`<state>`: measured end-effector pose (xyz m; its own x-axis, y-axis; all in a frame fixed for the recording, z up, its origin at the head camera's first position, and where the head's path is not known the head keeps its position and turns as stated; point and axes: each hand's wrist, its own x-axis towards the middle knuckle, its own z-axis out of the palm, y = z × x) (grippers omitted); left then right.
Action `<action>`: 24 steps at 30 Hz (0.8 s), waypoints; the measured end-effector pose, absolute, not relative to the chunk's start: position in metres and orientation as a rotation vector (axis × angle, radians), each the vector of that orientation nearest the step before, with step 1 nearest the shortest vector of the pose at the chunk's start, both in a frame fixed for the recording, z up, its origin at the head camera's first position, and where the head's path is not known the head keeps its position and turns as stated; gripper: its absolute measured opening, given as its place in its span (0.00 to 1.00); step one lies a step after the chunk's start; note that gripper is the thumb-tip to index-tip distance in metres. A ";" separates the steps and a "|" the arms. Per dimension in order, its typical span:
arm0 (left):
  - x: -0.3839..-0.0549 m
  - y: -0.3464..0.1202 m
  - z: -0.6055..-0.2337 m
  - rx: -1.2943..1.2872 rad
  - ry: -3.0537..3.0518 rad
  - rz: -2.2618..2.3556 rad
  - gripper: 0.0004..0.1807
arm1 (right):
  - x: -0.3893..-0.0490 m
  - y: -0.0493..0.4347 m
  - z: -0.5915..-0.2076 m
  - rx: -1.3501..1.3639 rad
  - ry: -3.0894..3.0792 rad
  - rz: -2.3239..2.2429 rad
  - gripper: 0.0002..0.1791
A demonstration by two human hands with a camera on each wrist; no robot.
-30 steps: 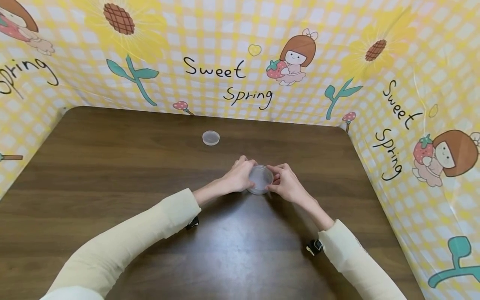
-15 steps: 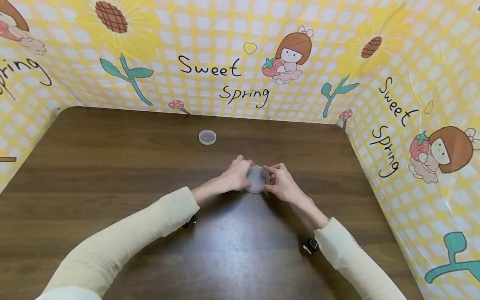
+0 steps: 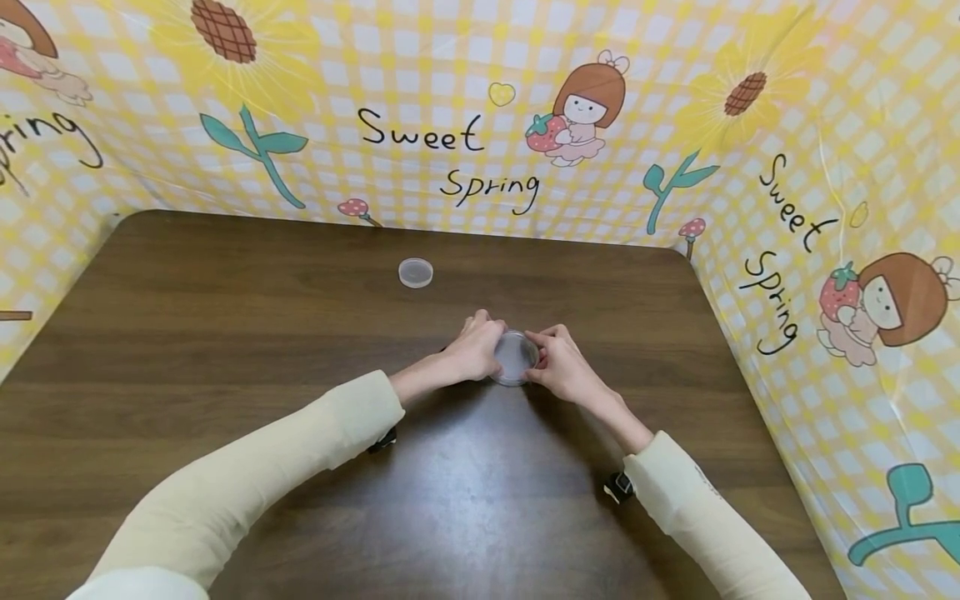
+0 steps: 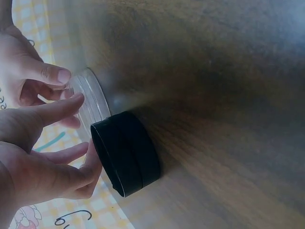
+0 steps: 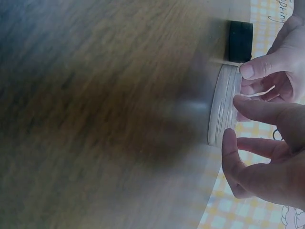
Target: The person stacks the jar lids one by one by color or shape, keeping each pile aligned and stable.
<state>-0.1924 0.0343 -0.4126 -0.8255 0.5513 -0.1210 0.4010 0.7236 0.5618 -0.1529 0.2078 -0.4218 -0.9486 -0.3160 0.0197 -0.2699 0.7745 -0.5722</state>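
A clear round lidded dish (image 3: 515, 358), seemingly a petri dish, is gripped from both sides, low over the wooden table. My left hand (image 3: 474, 346) has its thumb at the dish's near left side. My right hand (image 3: 566, 367) pinches the right side between thumb and fingers. Several stacked rims of the dish (image 5: 224, 107) show in the right wrist view. A short black cylinder (image 4: 126, 152) stands beside the dish, close to the left fingers in the left wrist view. In the head view the left hand almost fully hides it.
A smaller clear round dish or lid (image 3: 416, 272) lies farther back on the brown table (image 3: 225, 350). Yellow checked cloth (image 3: 420, 83) with printed figures walls the back and both sides.
The whole view shifted slightly as the head moved. Both hands keep their hold on the dish. A small dark edge now shows left of the left hand.
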 end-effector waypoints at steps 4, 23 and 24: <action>-0.193 0.036 -0.414 0.781 2.660 0.742 0.30 | -0.152 0.207 -0.422 -0.505 2.912 -0.858 0.34; -0.191 0.034 -0.413 0.796 2.674 0.713 0.24 | -0.152 0.205 -0.420 -0.552 2.910 -0.817 0.35; -0.191 0.034 -0.413 0.798 2.676 0.715 0.25 | -0.152 0.205 -0.420 -0.556 2.913 -0.814 0.35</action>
